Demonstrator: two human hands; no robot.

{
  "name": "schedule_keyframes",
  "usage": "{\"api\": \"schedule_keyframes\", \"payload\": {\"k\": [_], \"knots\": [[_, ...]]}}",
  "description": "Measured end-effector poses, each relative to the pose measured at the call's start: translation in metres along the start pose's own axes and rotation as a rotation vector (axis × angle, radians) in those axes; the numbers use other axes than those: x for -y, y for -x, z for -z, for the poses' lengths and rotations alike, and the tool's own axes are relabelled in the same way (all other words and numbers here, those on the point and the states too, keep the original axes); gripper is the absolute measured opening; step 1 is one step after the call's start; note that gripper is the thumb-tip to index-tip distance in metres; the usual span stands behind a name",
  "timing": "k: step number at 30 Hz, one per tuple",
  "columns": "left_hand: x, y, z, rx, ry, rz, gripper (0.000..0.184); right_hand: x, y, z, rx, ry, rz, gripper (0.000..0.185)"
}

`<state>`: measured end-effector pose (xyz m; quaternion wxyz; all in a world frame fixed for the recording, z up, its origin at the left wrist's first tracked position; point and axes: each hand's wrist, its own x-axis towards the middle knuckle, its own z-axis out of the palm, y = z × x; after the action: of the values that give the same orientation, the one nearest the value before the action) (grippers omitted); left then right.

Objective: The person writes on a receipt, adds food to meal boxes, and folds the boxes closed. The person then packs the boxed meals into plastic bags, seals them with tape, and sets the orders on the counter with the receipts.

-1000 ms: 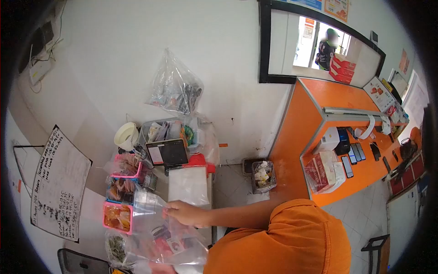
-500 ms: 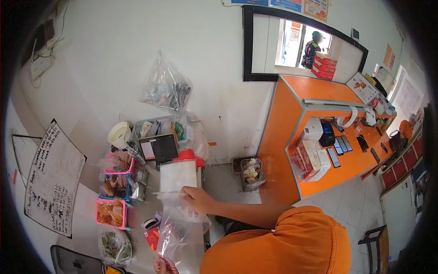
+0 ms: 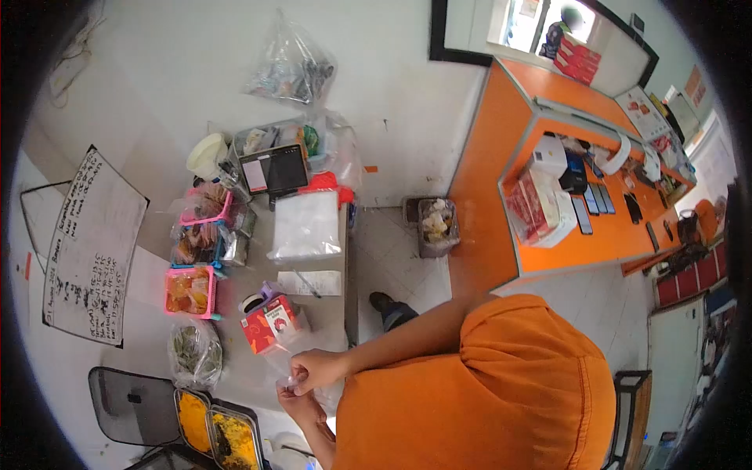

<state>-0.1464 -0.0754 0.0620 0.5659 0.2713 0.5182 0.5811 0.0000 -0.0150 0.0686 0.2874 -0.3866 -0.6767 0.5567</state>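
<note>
Close together at the table's near edge, my right hand point(image 3: 319, 370) and my left hand point(image 3: 302, 407) pinch a clear plastic bag point(image 3: 330, 340). Its film spreads out around my fingers; what exactly lies between the fingertips is too small to tell. Just beyond my hands stands a red printed box point(image 3: 269, 323), with a purple tape dispenser point(image 3: 270, 294) behind it. A slip of paper point(image 3: 317, 283) with a pen across it lies farther along. Past that is a stack of white plastic sheets or bags point(image 3: 307, 225).
Food baskets point(image 3: 189, 293) and a bag of green leaves point(image 3: 196, 352) line the wall side. Trays of yellow food point(image 3: 233, 440) sit at the bottom. A tablet point(image 3: 274, 170) stands at the far end. A waste bin point(image 3: 437, 225) and orange counter point(image 3: 486, 180) are to the right.
My right hand has come down from the white stack to my left hand, and the bag once stretched between them is now gathered. The view has tilted downward, showing the yellow trays.
</note>
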Motion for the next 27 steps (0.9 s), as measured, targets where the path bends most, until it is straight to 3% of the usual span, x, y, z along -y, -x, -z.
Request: {"api": "schedule_keyframes", "payload": {"k": [3, 5, 8, 11, 13, 15, 17, 18, 21, 23, 24, 26, 27], "knots": [[0.004, 0.010, 0.013, -0.019, -0.323, -0.042, 0.032, -0.012, -0.014, -0.004, 0.282, -0.144, -0.130, 0.043], [0.004, 0.015, 0.021, -0.065, -0.426, -0.006, 0.033, -0.015, -0.008, -0.004, 0.196, 0.073, 0.036, 0.040], [0.001, 0.002, 0.091, -0.170, -0.592, -0.132, 0.036, -0.031, -0.012, 0.021, 0.067, 0.444, 0.192, 0.027], [-0.002, 0.002, 0.148, -0.337, -0.499, -0.163, 0.044, -0.015, 0.003, 0.058, 0.065, 0.646, 0.136, 0.015], [0.010, 0.002, 0.141, -0.441, -0.690, -0.407, 0.044, -0.007, 0.014, 0.074, 0.048, 0.645, 0.075, 0.014], [0.014, 0.017, 0.118, -0.590, -1.181, -0.526, 0.043, -0.009, 0.018, 0.080, -0.022, 0.586, 0.038, 0.020], [0.027, 0.014, 0.124, -0.408, -1.335, -0.445, 0.034, -0.034, 0.006, 0.075, -0.286, 0.600, 0.279, 0.019], [0.033, 0.015, 0.121, -0.332, -1.051, -0.355, 0.029, -0.052, 0.002, 0.068, -0.419, 0.594, 0.391, 0.019], [0.028, 0.011, 0.100, -0.194, -0.224, -0.027, 0.021, -0.088, -0.020, 0.048, -0.197, 0.253, 0.402, 0.005], [0.005, 0.014, 0.084, -0.182, 0.306, 0.281, 0.019, -0.050, -0.019, 0.034, 0.003, -0.290, -0.166, 0.009], [-0.008, 0.017, 0.069, -0.213, 0.306, 0.296, 0.019, -0.035, -0.017, 0.031, 0.113, -0.551, -0.451, 0.013], [-0.040, 0.024, 0.041, -0.285, 0.311, 0.318, 0.020, -0.035, -0.016, 0.026, 0.257, -0.800, -0.538, 0.016], [-0.018, 0.011, 0.083, -0.249, 0.266, 0.265, 0.028, -0.034, -0.016, 0.023, 0.342, -0.920, -0.587, 0.019]]}}
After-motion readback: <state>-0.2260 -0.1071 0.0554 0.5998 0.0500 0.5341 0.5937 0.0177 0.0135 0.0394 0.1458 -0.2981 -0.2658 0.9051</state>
